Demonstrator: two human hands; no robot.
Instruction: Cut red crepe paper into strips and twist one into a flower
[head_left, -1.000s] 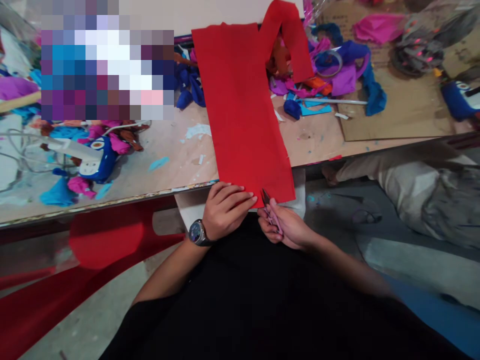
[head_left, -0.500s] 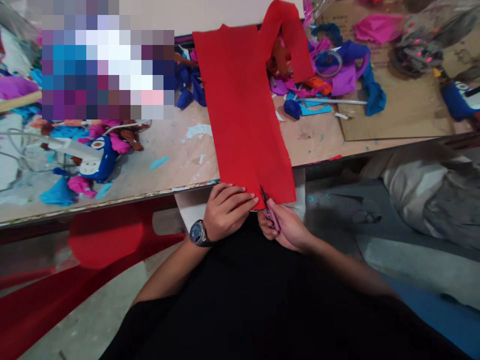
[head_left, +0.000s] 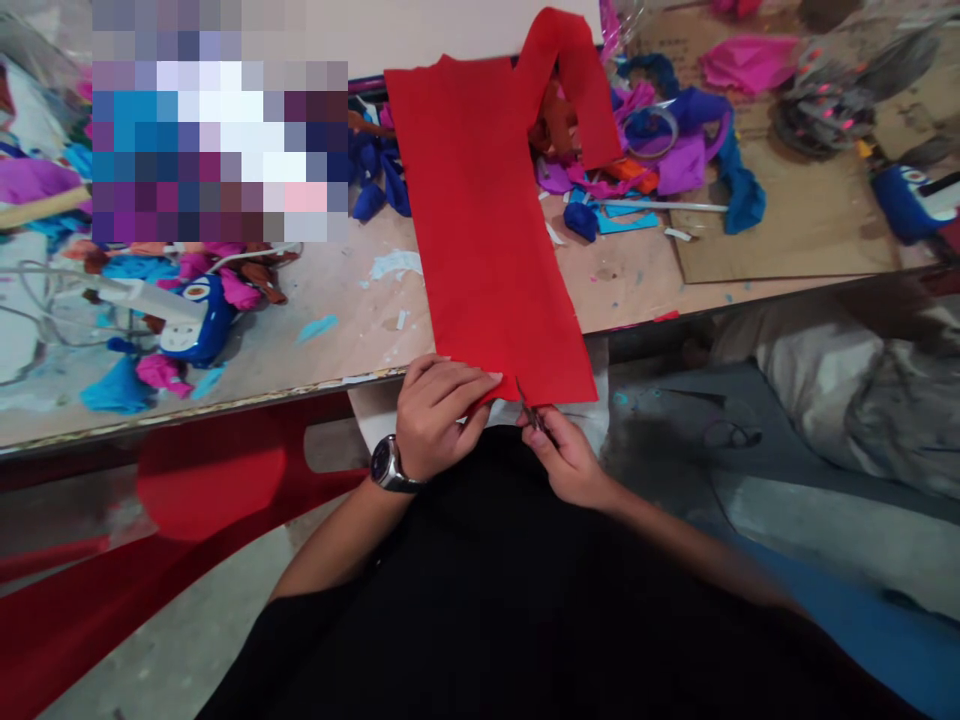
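A long red sheet [head_left: 487, 230], crepe paper or thin cloth, hangs from the tabletop over its front edge toward my body. My left hand [head_left: 442, 412], with a watch on the wrist, grips the sheet's near edge at the left, fingers on top and the edge bunched slightly. In my right hand [head_left: 568, 462] is a pair of scissors [head_left: 534, 424], closed around the handles. The blades point away from me and to the left, at the near edge of the sheet. Whether they are cutting into it I cannot tell.
Colourful scraps [head_left: 686, 160], a roll of tape [head_left: 656, 130] and cardboard [head_left: 787, 235] lie at the right. On the left are a blue-and-white power strip [head_left: 196, 320], cables and more scraps. A red chair [head_left: 210, 480] stands below the table at left. A blurred block hides the upper left.
My left hand has shifted slightly left and curled more around the near edge, which is now bunched. The scissors have turned in my right hand, which has moved a little right.
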